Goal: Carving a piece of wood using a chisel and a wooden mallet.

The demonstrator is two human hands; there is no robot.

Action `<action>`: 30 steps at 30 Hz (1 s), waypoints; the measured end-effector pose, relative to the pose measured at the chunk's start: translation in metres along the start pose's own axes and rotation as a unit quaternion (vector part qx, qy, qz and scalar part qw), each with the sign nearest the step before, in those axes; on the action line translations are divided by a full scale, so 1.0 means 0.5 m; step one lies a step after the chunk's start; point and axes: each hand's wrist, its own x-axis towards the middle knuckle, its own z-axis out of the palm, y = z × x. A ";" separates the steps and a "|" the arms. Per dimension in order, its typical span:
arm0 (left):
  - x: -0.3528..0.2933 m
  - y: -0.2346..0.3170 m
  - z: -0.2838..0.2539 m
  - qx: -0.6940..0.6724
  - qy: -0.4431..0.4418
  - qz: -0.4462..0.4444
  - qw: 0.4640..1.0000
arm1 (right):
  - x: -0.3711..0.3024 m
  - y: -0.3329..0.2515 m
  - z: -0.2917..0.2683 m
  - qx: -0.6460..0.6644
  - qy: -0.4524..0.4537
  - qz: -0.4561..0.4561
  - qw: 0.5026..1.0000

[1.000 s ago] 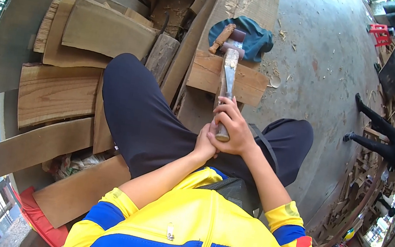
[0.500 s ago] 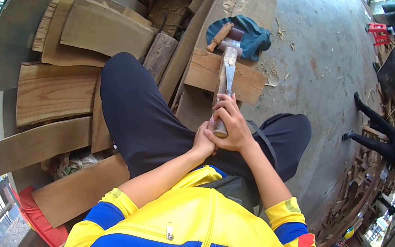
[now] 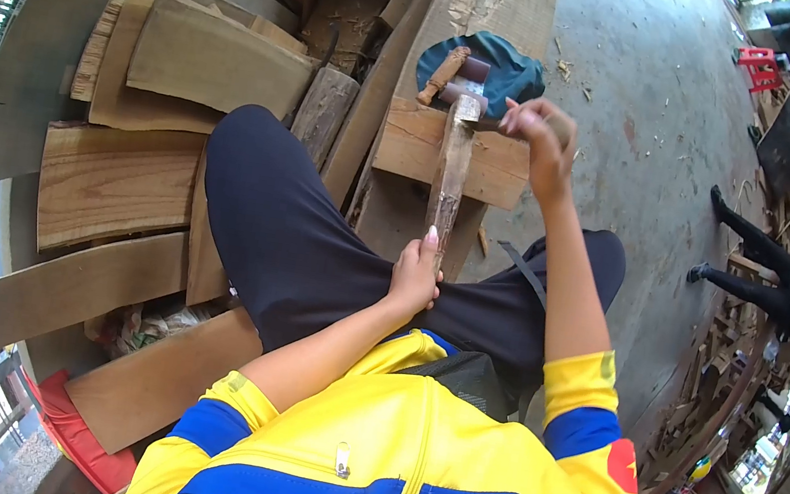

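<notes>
Counted one wooden stick (image 3: 451,169), clamped in left hand (image 3: 414,274), pointing to 12 o'clock; one blurred bladed tool (image 3: 489,125), gripped in right hand (image 3: 545,135), well apart at 1 o'clock. Noted on teal cloth (image 3: 516,70), 12 o'clock: one carved wooden piece (image 3: 443,75).

From my distant seat I see the wearer's jacket (image 3: 345,422): yellow toward the waist, blue across the chest, with a yellow curved marking and two pale zipper pulls (image 3: 342,460). Each yellow sleeve (image 3: 579,374) carries a blue band, and the right one has also a red patch (image 3: 623,465). The trousers (image 3: 268,219) are dark navy. My left hand (image 3: 414,275) and right hand (image 3: 544,132) are bare.
</notes>
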 end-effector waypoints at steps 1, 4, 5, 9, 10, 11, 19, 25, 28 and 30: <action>0.000 0.002 -0.004 0.003 0.007 0.003 1.000 | 0.021 0.010 0.001 0.022 0.022 0.012 0.999; 0.002 0.001 -0.007 0.002 0.004 -0.008 1.000 | 0.080 0.021 0.006 0.045 0.132 -0.005 0.990; 0.003 0.000 -0.010 0.002 0.005 -0.008 1.000 | 0.100 0.009 0.018 0.041 0.189 -0.007 0.981; 0.001 -0.014 -0.021 -0.016 0.000 -0.012 1.000 | 0.182 -0.074 0.020 0.058 0.235 -0.051 0.969; 0.001 -0.016 -0.023 -0.016 0.003 -0.006 1.000 | 0.200 -0.093 0.017 0.063 0.230 -0.061 0.969; -0.003 -0.013 -0.020 -0.016 0.001 -0.009 1.000 | 0.221 -0.098 -0.003 0.064 0.212 -0.058 0.974; -0.008 -0.023 -0.015 0.043 0.027 0.020 0.999 | 0.172 0.073 0.059 -0.030 0.192 0.013 0.981; -0.002 -0.028 -0.012 0.027 0.019 0.018 0.999 | 0.173 0.051 0.003 0.021 0.162 0.063 0.985; -0.001 -0.028 -0.016 0.023 0.019 0.009 1.000 | 0.189 -0.011 -0.006 0.045 0.195 0.016 0.980; -0.011 -0.020 -0.019 0.026 0.027 0.005 0.999 | 0.200 -0.055 0.001 0.100 0.173 0.000 0.980</action>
